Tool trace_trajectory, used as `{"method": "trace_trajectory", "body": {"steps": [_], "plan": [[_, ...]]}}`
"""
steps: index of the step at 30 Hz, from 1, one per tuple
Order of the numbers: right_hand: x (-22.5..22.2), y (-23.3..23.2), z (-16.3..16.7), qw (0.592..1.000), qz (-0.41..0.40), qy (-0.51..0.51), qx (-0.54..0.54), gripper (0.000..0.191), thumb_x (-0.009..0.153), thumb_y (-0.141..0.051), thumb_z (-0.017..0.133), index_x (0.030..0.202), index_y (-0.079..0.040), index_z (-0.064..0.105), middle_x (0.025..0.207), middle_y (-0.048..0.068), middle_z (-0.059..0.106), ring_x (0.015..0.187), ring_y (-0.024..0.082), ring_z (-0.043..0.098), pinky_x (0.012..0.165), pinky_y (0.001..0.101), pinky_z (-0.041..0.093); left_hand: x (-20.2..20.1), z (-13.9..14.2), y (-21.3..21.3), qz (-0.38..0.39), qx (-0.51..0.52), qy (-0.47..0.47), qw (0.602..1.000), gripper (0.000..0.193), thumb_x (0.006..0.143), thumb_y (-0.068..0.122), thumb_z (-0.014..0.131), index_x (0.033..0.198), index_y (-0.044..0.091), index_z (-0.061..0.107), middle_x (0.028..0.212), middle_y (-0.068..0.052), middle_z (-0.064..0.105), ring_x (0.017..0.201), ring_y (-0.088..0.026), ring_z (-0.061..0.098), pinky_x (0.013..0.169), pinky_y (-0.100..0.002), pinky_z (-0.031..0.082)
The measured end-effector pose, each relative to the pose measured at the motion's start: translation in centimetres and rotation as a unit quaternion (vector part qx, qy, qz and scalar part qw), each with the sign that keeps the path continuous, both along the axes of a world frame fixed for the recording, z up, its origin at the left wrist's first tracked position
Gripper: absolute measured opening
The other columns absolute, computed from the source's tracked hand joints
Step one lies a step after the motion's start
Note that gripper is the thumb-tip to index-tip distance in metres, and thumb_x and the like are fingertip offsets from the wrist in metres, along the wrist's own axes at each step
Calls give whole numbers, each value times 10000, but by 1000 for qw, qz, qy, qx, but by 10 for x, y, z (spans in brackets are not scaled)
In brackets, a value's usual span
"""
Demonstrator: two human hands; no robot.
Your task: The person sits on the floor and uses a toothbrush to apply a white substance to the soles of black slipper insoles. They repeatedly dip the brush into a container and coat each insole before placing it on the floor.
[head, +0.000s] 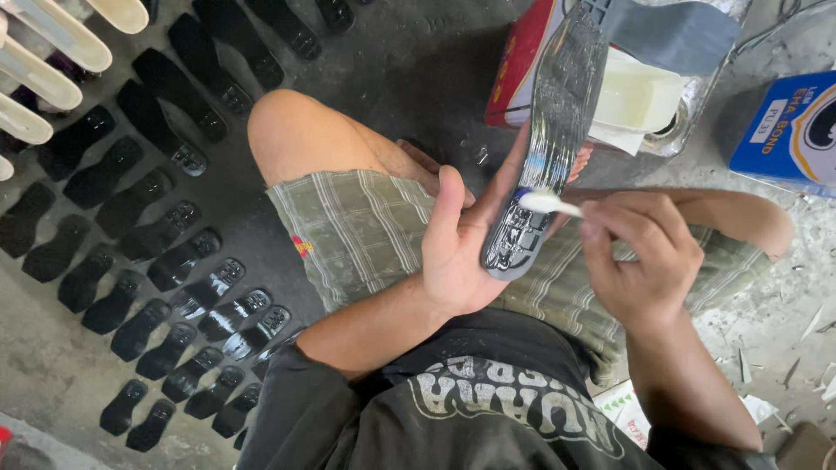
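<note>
My left hand (pixel 457 244) holds a long black shoe sole (pixel 544 130), glossy and wet-looking, tilted up and away from me over my lap. My right hand (pixel 640 252) grips a small brush (pixel 547 203) whose white bristle tip touches the sole near its heel end. Just past the sole stands an open tin of pale glue (pixel 636 96) with foil around its rim.
Several black soles (pixel 174 252) lie in rows on the concrete floor at the left. Pale cream soles (pixel 43 61) are stacked at the top left. A blue carton (pixel 788 130) stands at the right and a red box (pixel 518 61) behind the sole. Scraps litter the floor at right.
</note>
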State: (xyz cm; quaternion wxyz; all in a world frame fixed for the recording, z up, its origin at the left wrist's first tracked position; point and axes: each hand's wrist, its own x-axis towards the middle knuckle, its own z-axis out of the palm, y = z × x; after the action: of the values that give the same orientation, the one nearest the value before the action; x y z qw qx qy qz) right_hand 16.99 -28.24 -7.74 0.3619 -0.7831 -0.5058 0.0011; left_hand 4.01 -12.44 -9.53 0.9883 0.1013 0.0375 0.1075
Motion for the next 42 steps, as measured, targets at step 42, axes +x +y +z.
{"method": "trace_trajectory", "body": {"steps": [42], "plan": [[-23, -34, 14, 997, 37, 62, -24, 213, 830, -21, 799, 1008, -90, 705, 985, 98, 708, 825, 193, 707, 705, 314, 565, 3, 23, 20, 16, -87, -16, 996, 1084, 890, 876, 139, 1732, 205, 12, 1744, -166, 191, 1593, -328, 180, 1307, -364, 155]]}}
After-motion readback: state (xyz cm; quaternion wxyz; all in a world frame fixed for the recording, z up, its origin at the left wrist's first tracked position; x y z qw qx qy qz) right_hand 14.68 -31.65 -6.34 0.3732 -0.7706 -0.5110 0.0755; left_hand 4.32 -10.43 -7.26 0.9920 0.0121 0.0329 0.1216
